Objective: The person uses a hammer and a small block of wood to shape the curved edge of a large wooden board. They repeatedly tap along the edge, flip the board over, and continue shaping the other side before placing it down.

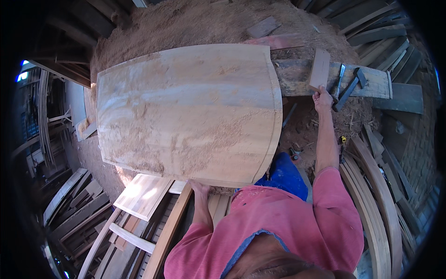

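Note:
A large pale wooden panel (186,116), strewn with sawdust, lies in front of me. My right hand (322,99) reaches out past its right side, closed on the near end of a small flat wooden block (320,69). That block sits over a dark, worn plank (292,76). Just right of the block, a chisel (341,76) and a hammer (349,89) rest on the plank. By the panel's near edge is my left hand (200,188), close to the end of a long wooden bar (172,228); its fingers are too small and partly hidden to read.
Sawdust (223,23) covers the ground beyond the panel. A smaller light board (143,196) lies on timber at near left. Curved wooden pieces (378,195) stand close on my right, with a yellow tape measure (343,139) by them. Stacked planks (381,35) fill the far right.

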`<state>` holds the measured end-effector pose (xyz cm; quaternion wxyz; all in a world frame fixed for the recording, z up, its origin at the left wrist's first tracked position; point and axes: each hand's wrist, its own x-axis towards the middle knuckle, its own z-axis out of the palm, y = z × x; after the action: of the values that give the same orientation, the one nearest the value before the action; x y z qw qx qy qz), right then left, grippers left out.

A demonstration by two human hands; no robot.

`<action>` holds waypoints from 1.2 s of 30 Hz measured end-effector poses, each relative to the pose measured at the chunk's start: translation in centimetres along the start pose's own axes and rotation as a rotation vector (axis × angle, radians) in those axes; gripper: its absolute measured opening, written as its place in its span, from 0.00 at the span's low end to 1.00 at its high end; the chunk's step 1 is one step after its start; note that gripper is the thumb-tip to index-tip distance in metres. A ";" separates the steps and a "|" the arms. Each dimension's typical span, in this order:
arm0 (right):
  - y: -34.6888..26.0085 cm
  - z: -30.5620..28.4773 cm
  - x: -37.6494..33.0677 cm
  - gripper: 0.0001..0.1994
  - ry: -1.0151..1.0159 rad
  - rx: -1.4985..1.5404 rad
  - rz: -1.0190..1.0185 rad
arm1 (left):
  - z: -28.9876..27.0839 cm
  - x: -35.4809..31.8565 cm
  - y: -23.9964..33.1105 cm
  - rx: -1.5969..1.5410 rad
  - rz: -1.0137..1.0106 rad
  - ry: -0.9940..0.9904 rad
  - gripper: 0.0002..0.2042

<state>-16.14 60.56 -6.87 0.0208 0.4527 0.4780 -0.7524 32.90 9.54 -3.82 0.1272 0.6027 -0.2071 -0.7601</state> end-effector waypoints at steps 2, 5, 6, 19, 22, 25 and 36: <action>0.6 0.9 -0.6 0.11 -0.005 -0.189 0.037 | 0.1 0.4 -0.3 -0.020 0.010 0.022 0.46; 0.7 0.9 -3.3 0.16 0.151 -0.816 -0.262 | -0.7 0.5 -0.8 -0.078 0.006 0.018 0.46; 1.1 0.3 -3.4 0.18 0.286 -1.042 -0.550 | -0.6 0.9 -0.7 -0.085 0.014 -0.003 0.46; 7.1 0.6 -11.2 0.18 -0.217 -1.251 -0.614 | -0.6 0.2 -0.5 -0.081 0.020 0.052 0.44; 4.2 2.8 -10.7 0.16 -0.246 -1.347 -0.668 | 0.5 -0.3 -0.6 -0.081 0.011 -0.016 0.45; 1.4 6.8 -9.7 0.17 -0.249 -1.477 -0.697 | 1.9 -0.9 -0.4 -0.067 0.000 0.005 0.46; 1.4 15.4 -4.6 0.20 -0.398 -1.516 -0.733 | 3.3 -1.6 -0.4 -0.024 0.012 0.062 0.47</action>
<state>-22.93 46.56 -2.59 0.1566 -0.0064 0.9541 -0.2550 30.13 11.14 -2.07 0.1451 0.6230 -0.1974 -0.7429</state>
